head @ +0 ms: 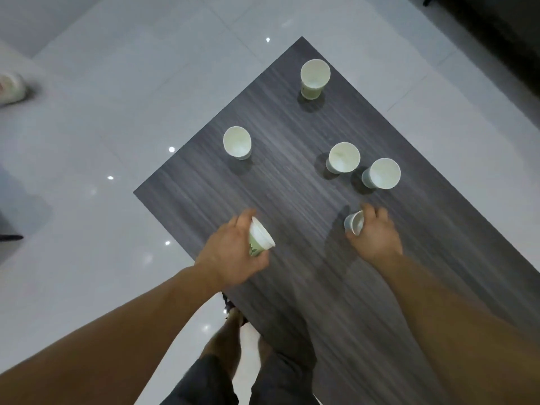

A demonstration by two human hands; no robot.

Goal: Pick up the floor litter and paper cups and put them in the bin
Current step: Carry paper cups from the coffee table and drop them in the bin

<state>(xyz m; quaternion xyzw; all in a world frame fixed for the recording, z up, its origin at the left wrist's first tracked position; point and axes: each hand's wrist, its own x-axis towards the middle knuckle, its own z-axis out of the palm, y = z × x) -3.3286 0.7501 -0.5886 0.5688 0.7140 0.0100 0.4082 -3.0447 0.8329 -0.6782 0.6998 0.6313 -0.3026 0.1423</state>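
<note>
- A whitish, blurred thing [10,87] lies on the floor well left of the table [280,188]; I cannot tell what it is.
- The left hand [233,249] is over the table's near-left corner, its fingers curled round a paper cup [260,238]. That cup is tipped, with its mouth turned towards the table's middle.
- A lone cup [237,142] stands upright near the table's left edge, straight beyond the left hand, which is the nearer one.
- The far cup [315,78] stands upright near the table's far corner, well apart from both hands.
- A middle cup [342,158] stands upright at the table's centre, just beside its neighbour.
- The right hand [377,232] is over the table's near-right part, its fingers clasping a small cup [354,223] that lies over on its side, mouth facing left.
- The right-side cup [381,173] stands upright just beyond the right hand, so this pair falls to that hand.
- Both hands are full, so I judge the next move is stacking or a trip to the bin, which is out of view.
</note>
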